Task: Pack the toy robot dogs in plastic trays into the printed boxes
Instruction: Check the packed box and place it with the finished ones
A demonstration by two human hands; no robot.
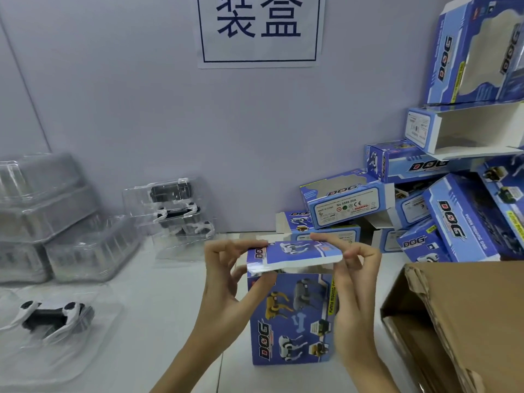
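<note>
Both hands meet at the top of a blue printed box (292,319) that stands upright on the white table (158,302), close in front of the person. Its top flap (300,255) lies nearly level over the opening. The left hand (226,282) pinches the flap's left corner between thumb and fingertips, palm beside the box's left wall. The right hand (351,282) grips the flap's right edge, with its forefinger stretched along the far side and its thumb at the near corner (what is inside the box is hidden). Just right of the box sits an open brown carton (453,321). Behind it, against the wall, more blue boxes (442,211) are heaped, some with open ends. To the left, well apart, a toy dog in a clear tray (54,316) lies on the table. Further trays with dogs (173,211) and a pile of clear trays (51,219) lie beyond it. A sign (259,29) hangs on the wall above.
</note>
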